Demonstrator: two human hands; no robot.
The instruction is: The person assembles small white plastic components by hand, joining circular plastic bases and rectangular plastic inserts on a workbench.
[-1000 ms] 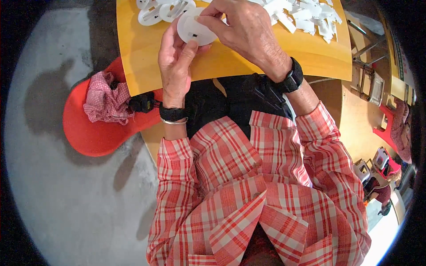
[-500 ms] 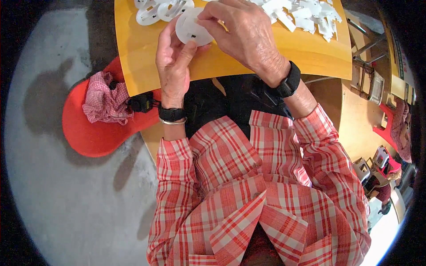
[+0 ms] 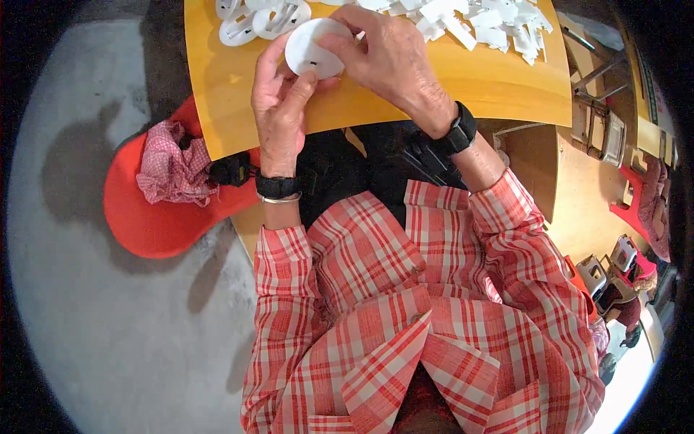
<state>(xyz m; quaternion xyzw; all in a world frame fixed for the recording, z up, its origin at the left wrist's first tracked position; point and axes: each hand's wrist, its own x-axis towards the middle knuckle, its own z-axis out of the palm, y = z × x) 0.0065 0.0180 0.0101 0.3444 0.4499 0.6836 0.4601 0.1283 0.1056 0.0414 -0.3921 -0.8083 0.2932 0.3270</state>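
Note:
A round white plastic disc (image 3: 309, 45) with a small dark slot near its lower edge is held above the near part of the table. My left hand (image 3: 280, 101) grips it from the left, thumb on its face beside the slot and fingers behind. On the disc's right side, my right hand (image 3: 390, 64) has its thumb pressed on the face, with fingers curled round the far rim. Whether a smaller piece is under that thumb is hidden. Several similar round white parts (image 3: 273, 20) lie at the table's far left, and a heap of flat white plastic pieces (image 3: 499, 25) lies at the far right.
The yellow tabletop (image 3: 246, 94) ends just in front of my body. Left of it stands a red stool (image 3: 148, 231) with a pink checked cloth (image 3: 172, 163) and a small black object on it. More stools (image 3: 593, 276) and a metal-legged frame (image 3: 600, 76) are at the right.
My right hand has shifted a little left and its thumb now presses flatter on the disc's face. The disc has tilted slightly; my left hand keeps its hold.

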